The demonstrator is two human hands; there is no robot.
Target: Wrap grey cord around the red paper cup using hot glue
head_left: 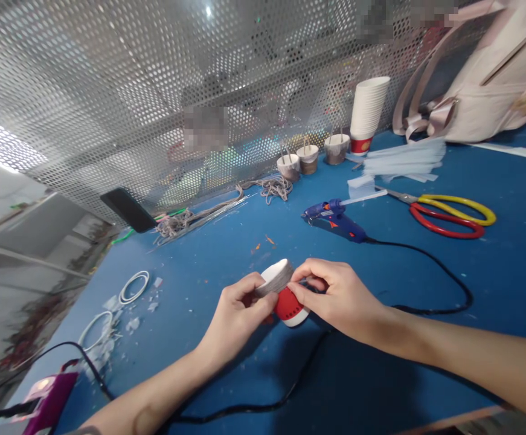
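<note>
In the head view, a paper cup [291, 306] with a red band is held tilted in front of the person, above the blue table [226, 254]. Its open rim points up and to the left side of the picture, and grey cord [275, 283] goes around the part just below this rim. The left hand [244, 308] grasps the cup from its left side, with the thumb on the front. The right hand [330, 290] is also closed on the cup, and its thumb and forefinger pinch near the edge of the cord; I cannot tell if they hold a loose end.

Beyond the hands, a blue glue gun [335, 219] lies on its side with a clear stick in its back. To the right of it are scissors [419, 208] with one yellow and one red handle. Farther away, three short cups [308, 161] stand in a row, beside a tall stack of paper cups [369, 112]. Near them lie pale strips [403, 160] and a loose pile of cord [276, 189]. At the left, a dark phone [128, 209] is leaning, and two white rings [120, 295] lie nearer.
</note>
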